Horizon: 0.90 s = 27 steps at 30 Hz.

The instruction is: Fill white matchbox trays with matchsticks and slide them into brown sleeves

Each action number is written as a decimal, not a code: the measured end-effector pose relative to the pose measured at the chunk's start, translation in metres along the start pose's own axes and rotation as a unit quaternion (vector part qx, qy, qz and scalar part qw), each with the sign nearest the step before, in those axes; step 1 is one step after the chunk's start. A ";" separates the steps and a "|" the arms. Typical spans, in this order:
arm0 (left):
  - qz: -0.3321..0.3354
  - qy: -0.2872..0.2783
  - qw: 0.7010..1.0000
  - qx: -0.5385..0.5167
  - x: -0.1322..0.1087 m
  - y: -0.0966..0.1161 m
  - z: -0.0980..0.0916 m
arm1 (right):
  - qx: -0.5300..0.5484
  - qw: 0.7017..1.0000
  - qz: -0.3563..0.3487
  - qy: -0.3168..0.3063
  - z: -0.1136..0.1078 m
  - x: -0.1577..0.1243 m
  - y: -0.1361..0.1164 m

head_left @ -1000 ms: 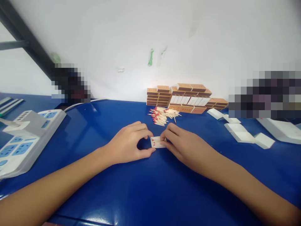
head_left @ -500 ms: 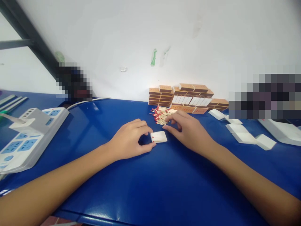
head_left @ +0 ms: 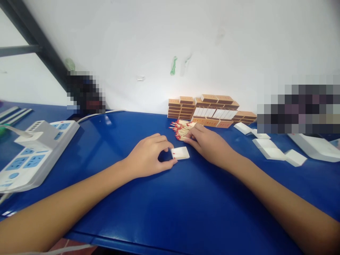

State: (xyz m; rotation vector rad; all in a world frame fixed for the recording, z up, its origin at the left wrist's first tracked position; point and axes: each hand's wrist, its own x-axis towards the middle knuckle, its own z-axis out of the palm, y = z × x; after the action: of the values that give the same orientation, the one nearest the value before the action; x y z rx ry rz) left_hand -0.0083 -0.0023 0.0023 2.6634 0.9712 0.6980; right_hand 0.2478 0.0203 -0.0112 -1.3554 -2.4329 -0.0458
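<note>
The tray (head_left: 181,153) is a small, shallow white box, open on top, lying flat on the blue surface (head_left: 170,205). A few red match heads show at its left end. The left hand (head_left: 147,156) has its grip closed on that end, thumb against forefinger. The right hand (head_left: 208,143) lies fingers-down on the matches (head_left: 180,128) just behind. Whether its grip holds any cannot be told.

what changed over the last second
The right hand let go of the matchbox tray and moved away to the pile of loose matches, now touching it. The left hand kept pinching the tray's left end; the tray and the stacked matchboxes stayed put.
</note>
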 end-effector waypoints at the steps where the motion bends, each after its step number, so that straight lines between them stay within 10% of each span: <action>1: 0.000 -0.001 1.000 0.000 0.000 0.000 0.000 | -0.022 1.000 -0.001 -0.006 -0.002 -0.003 0.003; 27: 0.005 -0.003 1.000 0.003 0.001 -0.001 0.002 | 0.076 0.995 0.019 -0.063 -0.017 -0.018 0.004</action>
State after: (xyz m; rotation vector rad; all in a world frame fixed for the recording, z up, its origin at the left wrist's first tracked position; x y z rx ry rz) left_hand -0.0073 -0.0014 0.0007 2.6762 0.9602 0.6890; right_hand 0.2649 0.0038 -0.0013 -1.3744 -2.4545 0.2370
